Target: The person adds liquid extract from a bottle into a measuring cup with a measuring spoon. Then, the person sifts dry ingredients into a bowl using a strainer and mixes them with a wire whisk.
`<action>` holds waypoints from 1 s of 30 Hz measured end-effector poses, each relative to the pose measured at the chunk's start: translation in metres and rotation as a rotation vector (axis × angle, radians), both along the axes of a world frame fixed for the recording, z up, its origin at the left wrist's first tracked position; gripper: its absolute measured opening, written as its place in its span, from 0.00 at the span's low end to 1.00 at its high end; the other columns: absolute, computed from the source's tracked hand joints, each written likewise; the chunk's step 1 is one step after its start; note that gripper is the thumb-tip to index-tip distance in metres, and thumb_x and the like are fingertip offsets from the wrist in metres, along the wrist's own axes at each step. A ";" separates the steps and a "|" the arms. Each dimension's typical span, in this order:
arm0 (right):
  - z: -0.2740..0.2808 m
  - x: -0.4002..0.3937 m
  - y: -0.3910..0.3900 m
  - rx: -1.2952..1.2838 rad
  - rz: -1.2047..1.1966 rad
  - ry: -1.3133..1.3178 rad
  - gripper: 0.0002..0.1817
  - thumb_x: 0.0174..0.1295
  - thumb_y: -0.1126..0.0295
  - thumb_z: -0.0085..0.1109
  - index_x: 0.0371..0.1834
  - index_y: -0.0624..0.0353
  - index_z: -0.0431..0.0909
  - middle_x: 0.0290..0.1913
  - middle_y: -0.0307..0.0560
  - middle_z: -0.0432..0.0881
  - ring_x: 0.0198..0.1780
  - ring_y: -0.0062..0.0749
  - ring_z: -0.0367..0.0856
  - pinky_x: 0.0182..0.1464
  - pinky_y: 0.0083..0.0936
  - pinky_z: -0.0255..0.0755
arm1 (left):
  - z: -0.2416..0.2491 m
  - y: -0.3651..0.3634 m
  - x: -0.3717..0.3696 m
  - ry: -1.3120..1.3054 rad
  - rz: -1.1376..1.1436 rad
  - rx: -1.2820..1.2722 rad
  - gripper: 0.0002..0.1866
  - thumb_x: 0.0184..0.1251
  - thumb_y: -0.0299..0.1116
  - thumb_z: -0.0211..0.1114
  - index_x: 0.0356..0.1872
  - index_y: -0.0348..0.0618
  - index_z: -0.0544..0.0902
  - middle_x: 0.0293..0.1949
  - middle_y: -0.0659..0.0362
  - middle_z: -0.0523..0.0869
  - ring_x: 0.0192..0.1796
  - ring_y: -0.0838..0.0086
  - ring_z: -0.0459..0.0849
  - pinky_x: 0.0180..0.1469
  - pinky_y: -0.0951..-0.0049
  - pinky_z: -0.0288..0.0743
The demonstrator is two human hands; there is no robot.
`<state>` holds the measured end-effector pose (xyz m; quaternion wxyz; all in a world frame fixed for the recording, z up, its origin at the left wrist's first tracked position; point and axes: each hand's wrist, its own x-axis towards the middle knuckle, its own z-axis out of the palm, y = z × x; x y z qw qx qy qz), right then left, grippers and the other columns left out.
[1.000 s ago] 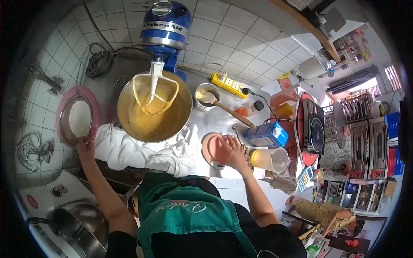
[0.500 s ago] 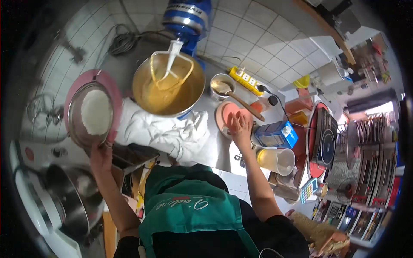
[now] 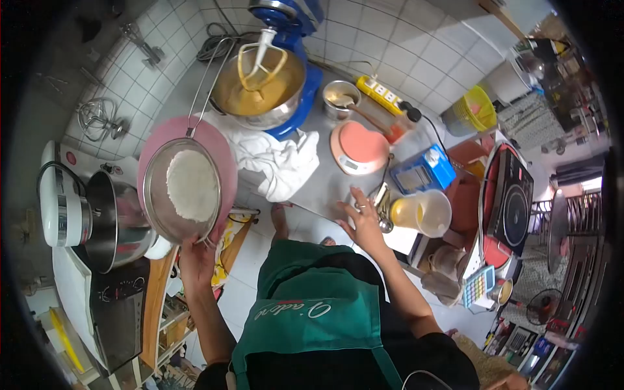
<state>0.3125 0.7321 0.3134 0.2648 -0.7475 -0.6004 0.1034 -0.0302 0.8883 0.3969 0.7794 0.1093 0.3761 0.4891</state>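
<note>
My left hand (image 3: 197, 260) is closed on the near edge of a pink bowl (image 3: 226, 153). A long-handled sieve (image 3: 158, 195) rests over that bowl, with a mound of white powder (image 3: 193, 185) in its mesh. Near the front edge of the metal counter (image 3: 320, 184), my right hand (image 3: 364, 224) is empty, its fingers spread. Measuring spoons (image 3: 385, 218) lie just right of it. Beyond it stands a kitchen scale (image 3: 354, 167) with a pink top. The blue stand mixer (image 3: 305, 97) has its head raised, and yellowish batter (image 3: 260, 99) coats its paddle and fills part of the bowl.
A crumpled white cloth (image 3: 279, 162) lies before the mixer. To the right are a small pot (image 3: 335, 112) with a spatula, a yellow power strip (image 3: 378, 93), a blue carton (image 3: 424, 170) and a plastic jug (image 3: 432, 213). A white mixer (image 3: 65, 214) stands at left.
My right hand has come off the scale and moved back toward the counter edge. My left hand has brought the pink bowl and sieve closer, off to the left of the cloth. The view has shifted.
</note>
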 end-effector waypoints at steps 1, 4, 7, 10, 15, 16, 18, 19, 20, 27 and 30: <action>0.003 -0.003 -0.006 0.021 0.023 0.002 0.23 0.52 0.65 0.67 0.53 0.53 0.77 0.67 0.60 0.62 0.69 0.55 0.61 0.66 0.59 0.57 | -0.001 -0.016 -0.003 0.038 -0.013 0.012 0.29 0.63 0.23 0.49 0.64 0.21 0.53 0.63 0.35 0.65 0.62 0.41 0.71 0.68 0.48 0.67; 0.026 -0.012 -0.021 0.043 0.082 0.047 0.21 0.53 0.66 0.67 0.51 0.54 0.78 0.66 0.60 0.63 0.67 0.54 0.64 0.65 0.55 0.60 | 0.030 -0.062 0.012 0.158 -0.043 0.072 0.29 0.63 0.25 0.53 0.64 0.26 0.58 0.63 0.42 0.69 0.61 0.49 0.74 0.66 0.52 0.70; 0.037 -0.020 -0.038 0.208 0.053 0.140 0.17 0.53 0.66 0.67 0.46 0.55 0.80 0.56 0.54 0.74 0.56 0.48 0.74 0.57 0.44 0.68 | 0.029 -0.089 -0.014 0.229 -0.086 0.028 0.26 0.64 0.27 0.54 0.62 0.28 0.62 0.57 0.42 0.74 0.55 0.53 0.79 0.58 0.55 0.77; 0.078 -0.027 -0.060 0.456 0.044 0.004 0.17 0.51 0.62 0.69 0.44 0.53 0.82 0.44 0.43 0.79 0.46 0.39 0.77 0.47 0.37 0.69 | 0.031 -0.099 -0.046 0.319 -0.323 -0.030 0.24 0.64 0.28 0.54 0.60 0.29 0.64 0.52 0.44 0.78 0.49 0.56 0.82 0.49 0.57 0.82; 0.151 -0.028 -0.070 0.440 0.074 -0.384 0.26 0.50 0.48 0.67 0.48 0.51 0.80 0.51 0.46 0.78 0.50 0.38 0.76 0.55 0.42 0.63 | 0.010 -0.072 -0.052 0.480 -0.634 -0.060 0.23 0.64 0.28 0.54 0.59 0.29 0.65 0.48 0.48 0.81 0.44 0.62 0.83 0.41 0.66 0.82; 0.168 -0.028 -0.070 0.324 0.057 -0.395 0.28 0.49 0.47 0.67 0.49 0.52 0.80 0.52 0.47 0.78 0.51 0.39 0.76 0.57 0.44 0.62 | -0.013 -0.055 -0.054 0.502 -0.705 -0.065 0.23 0.64 0.28 0.54 0.59 0.29 0.65 0.48 0.48 0.81 0.43 0.63 0.84 0.40 0.67 0.82; 0.177 -0.025 -0.072 0.080 0.025 -0.391 0.33 0.50 0.45 0.65 0.55 0.55 0.76 0.54 0.50 0.77 0.55 0.41 0.75 0.60 0.43 0.62 | -0.002 -0.040 -0.014 0.520 -0.760 -0.048 0.22 0.64 0.28 0.55 0.59 0.33 0.67 0.44 0.50 0.82 0.35 0.67 0.83 0.35 0.70 0.80; 0.172 -0.028 -0.076 0.004 -0.031 -0.340 0.34 0.50 0.45 0.65 0.56 0.56 0.76 0.54 0.51 0.76 0.54 0.41 0.75 0.59 0.43 0.62 | -0.003 -0.025 0.000 0.535 -0.882 -0.069 0.22 0.64 0.28 0.55 0.59 0.34 0.67 0.42 0.51 0.82 0.34 0.68 0.83 0.34 0.70 0.80; 0.161 -0.031 -0.081 -0.070 -0.087 -0.290 0.35 0.50 0.45 0.64 0.57 0.57 0.75 0.54 0.52 0.76 0.54 0.41 0.75 0.59 0.44 0.61 | -0.010 -0.009 0.012 0.548 -1.004 -0.088 0.22 0.63 0.28 0.55 0.59 0.35 0.67 0.41 0.51 0.83 0.32 0.69 0.83 0.32 0.70 0.80; 0.103 -0.049 -0.103 -0.423 -0.441 -0.319 0.40 0.43 0.58 0.73 0.62 0.58 0.70 0.51 0.50 0.72 0.56 0.43 0.68 0.57 0.41 0.61 | -0.039 0.072 0.119 0.453 -1.565 0.098 0.19 0.65 0.31 0.55 0.55 0.37 0.71 0.39 0.53 0.83 0.36 0.69 0.85 0.34 0.74 0.80; 0.070 -0.057 -0.106 -0.382 -0.547 -0.339 0.31 0.45 0.66 0.71 0.56 0.56 0.72 0.50 0.49 0.73 0.54 0.44 0.70 0.54 0.41 0.63 | -0.092 0.102 0.152 0.453 -1.689 0.086 0.18 0.67 0.31 0.53 0.56 0.37 0.68 0.39 0.51 0.84 0.29 0.64 0.86 0.31 0.70 0.83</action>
